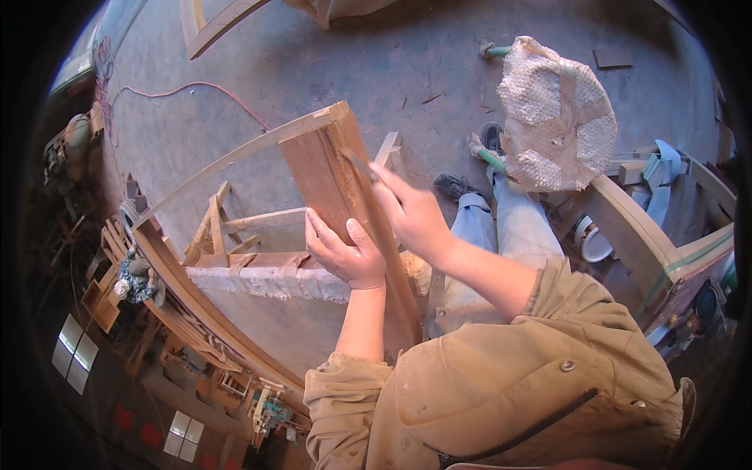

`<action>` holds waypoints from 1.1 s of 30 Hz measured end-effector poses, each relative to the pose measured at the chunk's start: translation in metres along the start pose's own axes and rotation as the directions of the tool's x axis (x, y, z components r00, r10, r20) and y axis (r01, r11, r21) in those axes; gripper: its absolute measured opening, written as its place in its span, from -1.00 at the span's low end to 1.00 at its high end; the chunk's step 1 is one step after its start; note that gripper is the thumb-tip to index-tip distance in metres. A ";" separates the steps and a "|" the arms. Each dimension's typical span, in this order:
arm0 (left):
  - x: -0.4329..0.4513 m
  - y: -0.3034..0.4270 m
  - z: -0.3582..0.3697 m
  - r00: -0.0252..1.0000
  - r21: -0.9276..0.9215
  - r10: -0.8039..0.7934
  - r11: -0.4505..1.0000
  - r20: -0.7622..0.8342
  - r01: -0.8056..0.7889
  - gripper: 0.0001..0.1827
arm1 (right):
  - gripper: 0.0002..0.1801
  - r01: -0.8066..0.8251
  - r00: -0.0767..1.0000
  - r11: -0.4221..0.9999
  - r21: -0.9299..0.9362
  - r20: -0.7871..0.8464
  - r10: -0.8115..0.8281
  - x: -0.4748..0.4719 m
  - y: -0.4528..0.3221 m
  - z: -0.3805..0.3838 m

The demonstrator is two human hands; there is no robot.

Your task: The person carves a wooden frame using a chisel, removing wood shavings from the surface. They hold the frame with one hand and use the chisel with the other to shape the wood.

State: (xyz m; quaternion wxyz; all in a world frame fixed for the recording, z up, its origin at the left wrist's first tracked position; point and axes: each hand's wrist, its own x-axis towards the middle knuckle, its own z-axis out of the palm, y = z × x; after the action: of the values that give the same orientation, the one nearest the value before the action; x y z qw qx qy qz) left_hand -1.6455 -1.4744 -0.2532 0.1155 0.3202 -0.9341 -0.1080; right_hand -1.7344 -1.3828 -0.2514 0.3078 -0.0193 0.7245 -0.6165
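A wooden frame member (317, 170) with a rough, splintered strip along its edge lies in front of me. My left hand (351, 249) rests on its face, the fingers spread and the thumb raised. My right hand (405, 208) is closed around a thin tool (359, 164), blurred, whose tip is at the rough strip near the member's upper end; its exact kind cannot be told. A curved wooden rail (235, 153) joins the member at that end. Beneath, a trestle bar wrapped in pale padding (270, 282) runs below my left hand.
A stool padded with bubble wrap (558, 117) stands at upper right. Curved wooden frame parts (637, 223) and a white bucket (596, 244) are at right. A red cord (194, 85) crosses the floor. A person (138, 282) is far off at left, among wooden pieces.
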 end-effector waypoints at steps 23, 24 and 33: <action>0.002 0.003 -0.003 1.000 -0.018 -0.004 1.000 -0.008 0.004 -0.42 | -0.56 0.008 0.981 0.965 -0.263 0.189 0.044 -0.031 -0.004 -0.019; 0.002 0.003 -0.003 1.000 -0.015 0.006 1.000 -0.017 -0.006 -0.42 | -0.58 0.029 0.986 0.973 -0.231 0.168 0.010 -0.021 -0.010 -0.014; 0.002 0.001 -0.001 1.000 -0.052 0.003 0.999 -0.028 -0.004 -0.46 | -0.58 0.097 0.987 0.957 -0.274 0.151 -0.056 -0.024 -0.004 -0.007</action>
State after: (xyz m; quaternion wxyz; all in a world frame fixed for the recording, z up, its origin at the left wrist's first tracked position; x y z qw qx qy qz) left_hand -1.6474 -1.4746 -0.2515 0.1371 0.3169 -0.9298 -0.1276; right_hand -1.7191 -1.3676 -0.2375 0.3283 -0.1344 0.7796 -0.5161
